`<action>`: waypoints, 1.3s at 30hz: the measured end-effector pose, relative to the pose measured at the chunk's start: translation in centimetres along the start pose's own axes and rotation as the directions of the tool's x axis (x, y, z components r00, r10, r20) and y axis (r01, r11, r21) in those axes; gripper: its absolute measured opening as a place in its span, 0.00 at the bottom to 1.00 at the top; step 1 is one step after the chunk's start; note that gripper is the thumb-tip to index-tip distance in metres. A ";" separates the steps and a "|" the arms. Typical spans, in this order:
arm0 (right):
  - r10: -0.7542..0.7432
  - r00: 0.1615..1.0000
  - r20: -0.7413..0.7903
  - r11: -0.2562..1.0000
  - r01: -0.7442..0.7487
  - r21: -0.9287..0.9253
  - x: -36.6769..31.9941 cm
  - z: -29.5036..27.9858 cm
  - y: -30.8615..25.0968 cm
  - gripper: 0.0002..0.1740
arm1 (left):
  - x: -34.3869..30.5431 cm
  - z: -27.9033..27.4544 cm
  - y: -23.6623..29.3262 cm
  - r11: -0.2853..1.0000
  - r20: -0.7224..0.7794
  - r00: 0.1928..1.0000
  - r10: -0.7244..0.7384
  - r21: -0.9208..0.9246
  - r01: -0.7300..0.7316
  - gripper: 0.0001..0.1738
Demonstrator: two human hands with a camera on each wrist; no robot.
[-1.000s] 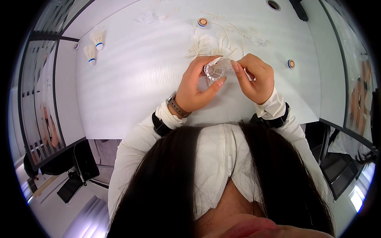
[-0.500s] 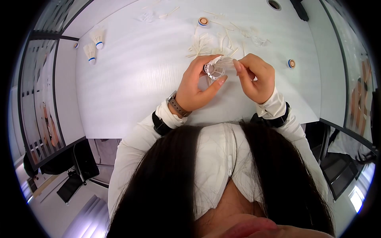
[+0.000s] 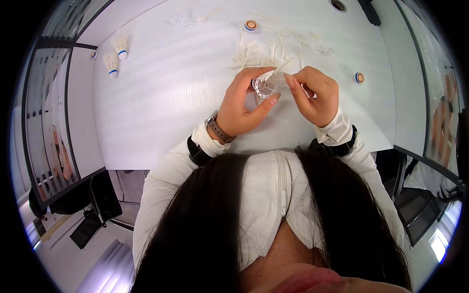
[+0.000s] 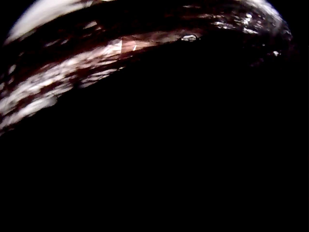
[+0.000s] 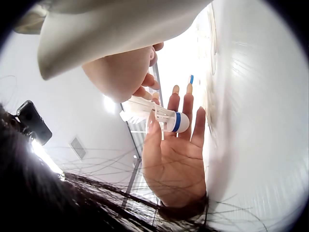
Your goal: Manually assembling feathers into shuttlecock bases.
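A partly stripped shuttlecock [image 3: 266, 89] with a white perforated skirt and a few feathers is held by my left hand [image 3: 243, 103], thumb on one side and fingers on the other. In the right wrist view, its white cork with a blue band [image 5: 180, 122] points away from my right hand [image 5: 120, 72]. My right hand [image 3: 317, 96] pinches the feather ends at the skirt's right side between thumb and index finger. Dark hair fills most of what shows in the left wrist view, so neither hand can be made out there.
Loose feathers [image 3: 246, 53] lie scattered just beyond the hands. One blue-banded cork base [image 3: 250, 25] stands behind them, another cork base [image 3: 359, 78] to the right. Two whole shuttlecocks [image 3: 111, 66] lie at the left of the white table [image 3: 161, 117].
My right fingertips have shifted very slightly at the feathers. The left hand and the shuttlecock have stayed nearly still.
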State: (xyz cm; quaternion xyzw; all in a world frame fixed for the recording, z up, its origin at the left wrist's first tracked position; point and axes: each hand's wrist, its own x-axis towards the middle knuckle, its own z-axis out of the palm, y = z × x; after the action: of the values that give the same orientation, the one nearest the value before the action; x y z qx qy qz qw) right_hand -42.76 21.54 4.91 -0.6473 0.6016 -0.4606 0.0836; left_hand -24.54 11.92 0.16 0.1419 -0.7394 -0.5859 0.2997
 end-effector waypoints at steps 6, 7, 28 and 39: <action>0.014 1.000 0.008 1.000 -0.014 -0.007 -0.2 0.3 0.0 0.03 | 0.0 0.3 -0.1 0.999 -0.058 0.998 0.023 -0.038 -0.025 0.27; 0.016 1.000 0.008 1.000 -0.016 -0.004 -0.2 0.4 0.0 0.03 | 0.1 0.3 -0.1 0.998 -0.059 0.998 0.036 -0.041 -0.039 0.27; -0.035 0.999 0.027 0.999 0.035 0.018 -0.4 0.8 1.0 0.03 | -0.1 0.3 -0.9 0.992 -0.042 0.996 0.076 -0.098 -0.080 0.29; 0.007 1.000 0.017 0.994 -0.006 -0.105 0.3 0.5 1.8 0.12 | 0.5 0.2 -2.0 0.988 -0.355 0.923 0.147 0.010 -0.154 0.26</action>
State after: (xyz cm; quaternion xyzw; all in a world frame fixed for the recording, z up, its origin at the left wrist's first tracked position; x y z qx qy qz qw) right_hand -43.68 20.56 3.62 -0.6527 0.6263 -0.4226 0.0562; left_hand -25.32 11.28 -1.58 0.1853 -0.6768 -0.5326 0.4733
